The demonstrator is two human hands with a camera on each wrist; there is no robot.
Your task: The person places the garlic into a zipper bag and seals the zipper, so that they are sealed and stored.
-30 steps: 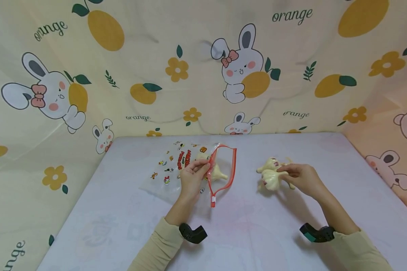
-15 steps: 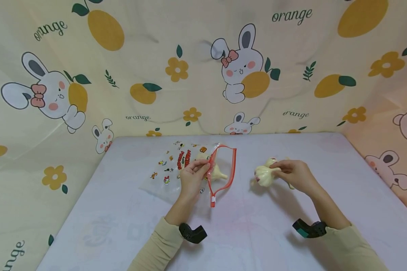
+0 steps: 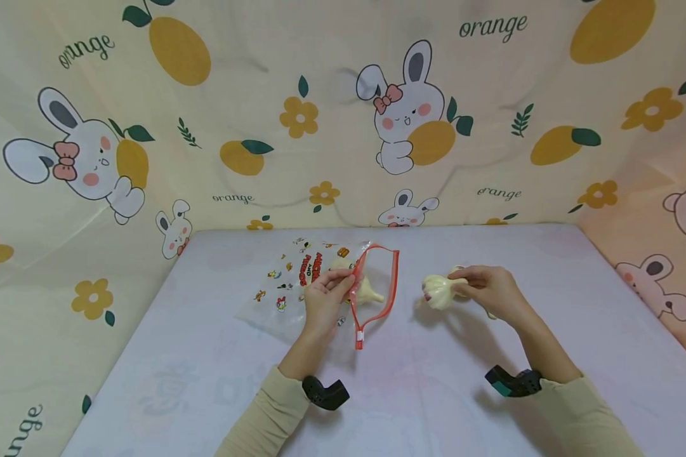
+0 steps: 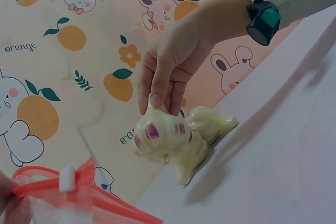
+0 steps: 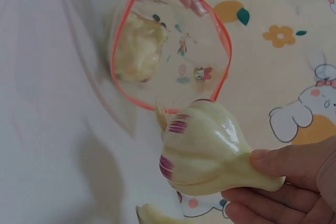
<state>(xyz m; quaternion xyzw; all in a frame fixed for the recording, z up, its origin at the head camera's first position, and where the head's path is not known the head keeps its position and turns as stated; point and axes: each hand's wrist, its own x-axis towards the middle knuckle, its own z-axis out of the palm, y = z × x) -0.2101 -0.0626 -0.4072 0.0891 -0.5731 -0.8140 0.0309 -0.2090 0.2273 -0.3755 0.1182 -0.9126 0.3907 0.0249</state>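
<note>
My left hand (image 3: 322,301) pinches the red-edged mouth of a clear zip bag (image 3: 285,279) printed with cartoon figures, and the mouth gapes toward the right. Inside the bag lies a pale garlic bulb (image 5: 139,48), partly covered by the printing and hand in the head view. My right hand (image 3: 494,292) pinches another garlic bulb (image 5: 202,150) by its neck, above the table. That bulb has purple streaks and roots facing the bag. Behind it in the left wrist view, more garlic (image 4: 210,124) rests on the table, mostly hidden in the head view.
The table (image 3: 177,381) has a pale cloth. A curtain (image 3: 331,152) with rabbits and oranges stands along its far edge. A red slider end (image 3: 359,339) hangs off the bag's mouth. Black cameras (image 3: 325,393) sit on both wrists.
My right hand has lifted the garlic bulb away from the others and carried it left toward the bag's mouth. The left hand and bag have stayed put.
</note>
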